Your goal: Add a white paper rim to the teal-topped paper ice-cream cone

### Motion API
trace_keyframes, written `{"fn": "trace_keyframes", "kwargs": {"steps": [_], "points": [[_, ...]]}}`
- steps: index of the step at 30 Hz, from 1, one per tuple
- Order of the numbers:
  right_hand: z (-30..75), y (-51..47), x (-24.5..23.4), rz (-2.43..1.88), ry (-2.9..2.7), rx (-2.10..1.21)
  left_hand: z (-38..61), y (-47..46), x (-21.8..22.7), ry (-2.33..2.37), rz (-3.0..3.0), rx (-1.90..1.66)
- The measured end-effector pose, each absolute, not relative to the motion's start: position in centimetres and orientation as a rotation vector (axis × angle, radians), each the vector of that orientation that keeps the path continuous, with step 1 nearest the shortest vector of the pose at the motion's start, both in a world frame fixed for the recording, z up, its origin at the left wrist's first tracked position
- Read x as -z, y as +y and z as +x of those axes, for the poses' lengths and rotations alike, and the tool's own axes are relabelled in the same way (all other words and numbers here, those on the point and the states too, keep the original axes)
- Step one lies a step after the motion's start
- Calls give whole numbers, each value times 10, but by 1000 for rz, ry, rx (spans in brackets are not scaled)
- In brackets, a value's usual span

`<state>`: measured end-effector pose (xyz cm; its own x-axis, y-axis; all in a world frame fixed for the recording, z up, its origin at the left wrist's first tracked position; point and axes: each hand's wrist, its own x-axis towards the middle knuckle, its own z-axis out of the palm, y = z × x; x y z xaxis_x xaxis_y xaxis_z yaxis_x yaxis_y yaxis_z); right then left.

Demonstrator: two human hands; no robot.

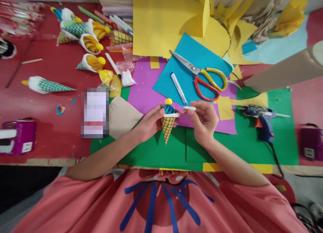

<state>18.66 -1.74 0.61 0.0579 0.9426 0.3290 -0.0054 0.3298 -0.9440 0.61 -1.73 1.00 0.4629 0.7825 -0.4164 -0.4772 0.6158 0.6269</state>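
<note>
Upright in my left hand (150,123) is a paper ice cream cone (168,127), yellow with a dark grid, with a white rim, blue folds and a yellow ball on top. My fingers close around its upper left side. Just right of the cone, my right hand (205,122) pinches a small white strip (189,108), apparently soft clay, near the rim; whether the strip joins the rim I cannot tell. A white marker (178,88) and large scissors (199,71) with red and yellow handles lie beyond the hands on a blue sheet (166,78).
Several finished paper cones (92,43) lie at the back left. A glue gun (264,120) rests on the green mat (212,149) at the right, its cord hanging over the edge. A blurred-out phone (95,113) and beige paper (122,118) are left. A cardboard tube (282,68) stands right.
</note>
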Motion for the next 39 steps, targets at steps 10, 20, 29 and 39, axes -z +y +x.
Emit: {"fn": "trace_keyframes", "kwargs": {"steps": [10, 20, 29, 39], "points": [[187, -17, -7, -855, -1658, -779, 10, -20, -13, 750, 445, -846], [185, -18, -6, -859, -1727, -800, 9, -25, -12, 823, 593, -864], [184, -21, -9, -792, -1793, -735, 10, -24, -8, 858, 701, -982], [183, -22, -9, -778, -1786, -736, 8, -28, -8, 883, 812, -1014]]}}
